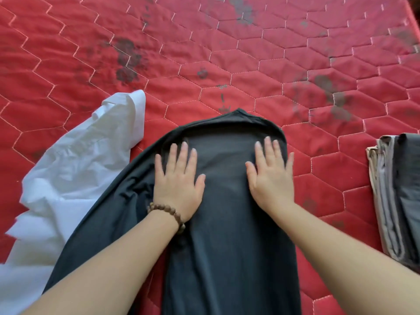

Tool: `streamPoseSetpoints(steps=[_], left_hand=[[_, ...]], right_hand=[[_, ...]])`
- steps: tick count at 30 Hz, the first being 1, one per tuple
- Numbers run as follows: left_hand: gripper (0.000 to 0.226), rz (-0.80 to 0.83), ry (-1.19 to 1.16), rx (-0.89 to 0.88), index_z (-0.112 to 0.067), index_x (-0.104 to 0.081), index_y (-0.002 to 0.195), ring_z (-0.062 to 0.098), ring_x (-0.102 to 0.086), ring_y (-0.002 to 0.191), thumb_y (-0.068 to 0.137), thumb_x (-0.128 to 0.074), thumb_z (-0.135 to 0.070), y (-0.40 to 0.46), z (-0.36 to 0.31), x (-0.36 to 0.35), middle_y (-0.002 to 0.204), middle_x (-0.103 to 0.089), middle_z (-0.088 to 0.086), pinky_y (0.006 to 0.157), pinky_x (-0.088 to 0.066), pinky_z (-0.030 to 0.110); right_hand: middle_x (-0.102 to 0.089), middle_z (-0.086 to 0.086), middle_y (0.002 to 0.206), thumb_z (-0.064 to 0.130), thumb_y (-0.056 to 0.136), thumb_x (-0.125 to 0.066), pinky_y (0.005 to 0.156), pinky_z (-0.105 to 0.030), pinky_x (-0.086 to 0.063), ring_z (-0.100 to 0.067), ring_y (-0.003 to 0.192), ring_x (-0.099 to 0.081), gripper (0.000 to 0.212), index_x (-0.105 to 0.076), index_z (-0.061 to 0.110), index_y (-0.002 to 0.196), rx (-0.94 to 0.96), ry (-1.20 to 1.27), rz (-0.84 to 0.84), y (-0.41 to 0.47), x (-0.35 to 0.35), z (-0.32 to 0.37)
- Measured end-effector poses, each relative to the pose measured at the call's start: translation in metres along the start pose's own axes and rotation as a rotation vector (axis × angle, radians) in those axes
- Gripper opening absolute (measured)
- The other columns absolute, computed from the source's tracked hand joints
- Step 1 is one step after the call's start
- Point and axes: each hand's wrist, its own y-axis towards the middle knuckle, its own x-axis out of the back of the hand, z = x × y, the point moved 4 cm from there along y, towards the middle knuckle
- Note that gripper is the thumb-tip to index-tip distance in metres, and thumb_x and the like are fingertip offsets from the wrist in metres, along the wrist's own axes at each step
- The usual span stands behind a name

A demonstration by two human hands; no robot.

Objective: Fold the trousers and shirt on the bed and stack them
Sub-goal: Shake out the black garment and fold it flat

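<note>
- Shirt [75, 178], white and crumpled, lies at the left on the red quilted bed cover [250, 53]; its collar end points away from the person, and its near part runs off the lower left edge of the view.
- Dark trousers [227, 235] lie just right of the shirt, in the middle of the view, stretched lengthwise from the bottom edge toward a rounded, folded-over far end. Their left edge touches or slightly overlaps the shirt.
- Left hand [178, 180] rests flat on the trousers near that far end, fingers straight and spread, palm down, gripping nothing. A bracelet [167, 214] of brown wooden beads circles its wrist.
- Right hand [271, 178] lies flat on the same cloth beside the left one, a strip of dark fabric showing between them; its fingers are straight and slightly spread, holding nothing.
- Both forearms reach in from the bottom corners of the view.
- Folded stack of grey and beige cloth [395, 201] sits at the right edge on the bed cover, apart from the trousers, partly cut off by the frame.
- Dark grey blotches mark the cover's hexagon stitching farther away.
</note>
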Motion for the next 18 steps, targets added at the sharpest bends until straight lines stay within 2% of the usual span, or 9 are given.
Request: streamPoseSetpoints(steps=[2, 4, 6, 7, 10, 12, 15, 16, 18], left_hand=[[0.065, -0.006, 0.001, -0.118, -0.012, -0.034, 0.146, 0.028, -0.019, 0.145, 0.089, -0.026, -0.041, -0.032, -0.026, 0.003, 0.155, -0.028, 0.011, 0.115, -0.01, 0.054], [0.065, 0.089, 0.027, -0.235, -0.01, -0.017, 0.15, 0.026, -0.005, 0.147, 0.09, -0.012, -0.035, -0.071, -0.05, -0.005, 0.159, -0.013, 0.011, 0.117, 0.001, 0.051], [0.063, 0.186, 0.009, -0.237, -0.011, 0.002, 0.149, 0.023, 0.007, 0.147, 0.091, -0.004, -0.035, -0.107, -0.053, -0.017, 0.16, 0.001, 0.009, 0.117, 0.008, 0.045], [0.064, 0.205, -0.008, -0.217, -0.01, -0.001, 0.15, 0.022, 0.002, 0.148, 0.092, -0.007, -0.038, -0.12, -0.047, -0.019, 0.16, -0.002, 0.009, 0.119, 0.003, 0.044], [0.07, 0.179, -0.057, -0.165, -0.008, -0.027, 0.148, 0.023, -0.022, 0.144, 0.09, -0.025, -0.047, -0.151, -0.022, -0.015, 0.156, -0.023, 0.01, 0.118, -0.018, 0.044], [0.071, 0.149, -0.073, -0.14, -0.008, -0.028, 0.148, 0.024, -0.022, 0.144, 0.089, -0.028, -0.048, -0.168, -0.003, -0.017, 0.156, -0.024, 0.011, 0.118, -0.016, 0.043], [0.072, 0.172, -0.063, -0.068, -0.011, -0.01, 0.151, 0.024, -0.005, 0.147, 0.092, -0.024, -0.049, -0.194, 0.006, -0.02, 0.159, -0.007, 0.011, 0.117, -0.002, 0.042], [0.072, 0.176, -0.062, -0.067, -0.012, -0.009, 0.151, 0.025, -0.004, 0.148, 0.092, -0.027, -0.049, -0.206, 0.002, -0.019, 0.16, -0.006, 0.011, 0.118, -0.002, 0.045], [0.069, 0.162, -0.073, -0.138, -0.018, -0.021, 0.151, 0.028, -0.011, 0.147, 0.09, -0.031, -0.049, -0.237, -0.016, -0.016, 0.158, -0.014, 0.012, 0.117, -0.011, 0.052]], right_hand=[[-0.026, -0.009, 0.156, 0.04, 0.096, -0.031, 0.116, -0.057, -0.011, -0.026, 0.146, -0.019, 0.057, -0.037, 0.012, 0.146, 0.129, 0.072, -0.026, -0.042, 0.001, 0.031], [-0.026, -0.007, 0.156, 0.039, 0.095, -0.028, 0.115, -0.059, -0.017, -0.024, 0.146, -0.018, 0.058, -0.037, 0.014, 0.146, 0.217, 0.043, 0.046, -0.086, -0.009, 0.052], [-0.019, -0.004, 0.158, 0.041, 0.096, -0.024, 0.116, -0.058, -0.015, -0.021, 0.147, -0.012, 0.059, -0.031, 0.017, 0.149, 0.196, -0.005, 0.119, -0.123, -0.018, 0.051], [-0.019, -0.003, 0.158, 0.043, 0.096, -0.024, 0.116, -0.057, -0.015, -0.021, 0.147, -0.013, 0.059, -0.03, 0.018, 0.15, 0.165, -0.012, 0.121, -0.138, -0.021, 0.045], [-0.022, -0.004, 0.158, 0.045, 0.095, -0.025, 0.117, -0.055, -0.012, -0.021, 0.146, -0.016, 0.061, -0.029, 0.018, 0.149, 0.054, -0.009, 0.098, -0.173, -0.02, 0.024], [-0.017, -0.004, 0.159, 0.048, 0.094, -0.019, 0.117, -0.054, -0.009, -0.018, 0.147, -0.011, 0.064, -0.025, 0.018, 0.15, -0.028, -0.019, 0.102, -0.197, -0.02, 0.013], [-0.008, -0.004, 0.16, 0.052, 0.093, -0.012, 0.117, -0.056, -0.003, -0.018, 0.147, 0.001, 0.067, -0.015, 0.019, 0.152, -0.122, -0.028, 0.117, -0.233, -0.019, 0.012], [-0.009, -0.004, 0.16, 0.052, 0.093, -0.015, 0.117, -0.057, -0.003, -0.02, 0.148, 0.0, 0.066, -0.016, 0.02, 0.151, -0.108, -0.018, 0.12, -0.246, -0.017, 0.02], [-0.016, -0.005, 0.159, 0.047, 0.095, -0.025, 0.115, -0.06, -0.008, -0.024, 0.148, -0.009, 0.063, -0.023, 0.019, 0.151, 0.002, -0.006, 0.124, -0.276, -0.019, 0.045]])
